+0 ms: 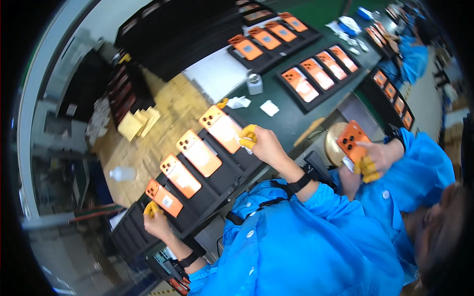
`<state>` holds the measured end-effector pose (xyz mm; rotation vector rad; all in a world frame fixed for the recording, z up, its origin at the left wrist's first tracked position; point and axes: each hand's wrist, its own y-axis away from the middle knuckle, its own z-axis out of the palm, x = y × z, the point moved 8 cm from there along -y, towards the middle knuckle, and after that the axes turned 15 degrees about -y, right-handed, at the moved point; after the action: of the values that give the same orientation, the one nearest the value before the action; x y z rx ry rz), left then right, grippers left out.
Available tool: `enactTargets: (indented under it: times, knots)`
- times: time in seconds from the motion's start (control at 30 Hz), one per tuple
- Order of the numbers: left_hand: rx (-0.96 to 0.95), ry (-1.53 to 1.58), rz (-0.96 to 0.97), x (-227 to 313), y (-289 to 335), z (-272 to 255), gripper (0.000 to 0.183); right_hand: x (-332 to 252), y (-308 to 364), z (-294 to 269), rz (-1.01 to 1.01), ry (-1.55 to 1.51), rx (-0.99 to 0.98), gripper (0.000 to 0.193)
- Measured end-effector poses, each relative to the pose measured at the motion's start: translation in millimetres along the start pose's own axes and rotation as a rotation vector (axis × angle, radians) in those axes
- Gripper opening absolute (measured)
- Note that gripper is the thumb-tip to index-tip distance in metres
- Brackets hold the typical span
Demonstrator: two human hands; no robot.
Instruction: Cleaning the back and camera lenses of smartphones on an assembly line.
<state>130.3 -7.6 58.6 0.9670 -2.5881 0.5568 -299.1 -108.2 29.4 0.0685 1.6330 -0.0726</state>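
A black tray [217,165] lies in front of me with a slanting row of several orange phones in it, camera side up. My right hand [266,145], with yellow finger cots, is pinched on a small white wipe [245,144] at the edge of the farthest phone [220,129]. At the row's near end, my left hand [157,224] also wears yellow finger cots. Its fingers are curled beside a phone [164,198] bearing a white label; what they grip, if anything, is hidden. Two more phones [180,175] [199,153] lie between my hands.
On the right a co-worker holds an orange phone [353,140]. More phone trays [316,96] stand along the green table. A pump bottle [255,84], a white square wipe [269,108], yellow pads [138,123] and a white bottle [122,173] lie around the tray.
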Motion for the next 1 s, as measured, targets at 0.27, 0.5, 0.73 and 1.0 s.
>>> enactTargets:
  times: [0.27, 0.5, 0.73, 1.0]
  knots:
    - [-0.397, 0.692, 0.080, 99, 70, 28, 0.014, 28, 25, 27, -0.291, 0.557, -0.082, 0.014]
    - [-0.810, 0.856, 0.346, 197, 93, 59, 0.021, 8, 36, 33, -0.259, 0.729, 0.002, 0.014]
    - [-1.412, 0.900, 0.598, 320, 198, 85, 0.029, 15, 67, -18, -0.063, 0.556, 0.130, 0.014]
    - [-1.850, 0.786, 0.523, 362, 312, 118, 0.043, 59, 104, -73, 0.242, 0.320, 0.233, 0.019]
